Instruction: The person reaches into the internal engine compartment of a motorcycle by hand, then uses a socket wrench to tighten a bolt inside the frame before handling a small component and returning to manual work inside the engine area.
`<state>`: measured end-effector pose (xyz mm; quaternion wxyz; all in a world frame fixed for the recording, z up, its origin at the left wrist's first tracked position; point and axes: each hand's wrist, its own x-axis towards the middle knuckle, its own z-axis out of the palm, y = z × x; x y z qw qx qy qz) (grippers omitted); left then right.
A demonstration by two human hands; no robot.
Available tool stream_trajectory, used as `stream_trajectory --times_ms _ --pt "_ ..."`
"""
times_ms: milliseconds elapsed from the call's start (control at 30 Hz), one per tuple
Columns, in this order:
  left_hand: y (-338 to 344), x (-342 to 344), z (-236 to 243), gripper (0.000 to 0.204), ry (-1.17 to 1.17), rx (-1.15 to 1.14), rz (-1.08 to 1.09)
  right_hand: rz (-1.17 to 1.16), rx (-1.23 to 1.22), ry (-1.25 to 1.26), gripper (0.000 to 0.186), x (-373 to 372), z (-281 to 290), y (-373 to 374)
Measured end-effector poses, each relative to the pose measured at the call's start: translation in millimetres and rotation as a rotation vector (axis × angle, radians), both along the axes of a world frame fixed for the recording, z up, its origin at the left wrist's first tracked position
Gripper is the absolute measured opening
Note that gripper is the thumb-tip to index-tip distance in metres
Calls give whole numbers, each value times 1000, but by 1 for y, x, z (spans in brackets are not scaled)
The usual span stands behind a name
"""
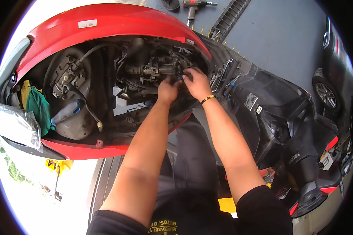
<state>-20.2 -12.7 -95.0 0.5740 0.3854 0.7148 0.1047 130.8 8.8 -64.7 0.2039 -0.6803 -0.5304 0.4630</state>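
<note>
Both my hands reach into the opened body of a red scooter (110, 20), over dark engine parts (161, 69). My left hand (168, 91) is closed, thumb and fingertips together at the near end of a grimy throttle-body-like part. Right beside it, my right hand (197, 83) has its fingers curled and pinching in the same spot. Whatever lies between the fingertips is too small and dark to make out. Hoses and cables run around both hands.
Left of the engine sit a rounded tank (80, 124), a blue-grey handled tool (68, 112) and a green cloth (38, 105). Wrenches (222, 73) and a blue-handled tool (232, 85) lie right of my hands, near black seat and panels (259, 102). An impact gun (193, 8) lies beyond.
</note>
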Motion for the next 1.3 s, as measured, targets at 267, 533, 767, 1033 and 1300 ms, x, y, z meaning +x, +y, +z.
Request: stream_trajectory --times_ms 267,533,767,1033,1300 --pt "8 2 5 31 164 157 -239 88 -76 37 47 4 -7 -8" --pt "1 7 4 27 58 201 14 346 46 -35 45 19 -15 2" --pt "8 8 7 28 110 248 -104 322 25 -21 42 20 -18 3" --pt "1 11 4 33 106 178 -140 317 -131 -137 34 13 -3 16" --pt "7 -1 -3 37 2 154 -166 267 -131 102 51 23 -10 2"
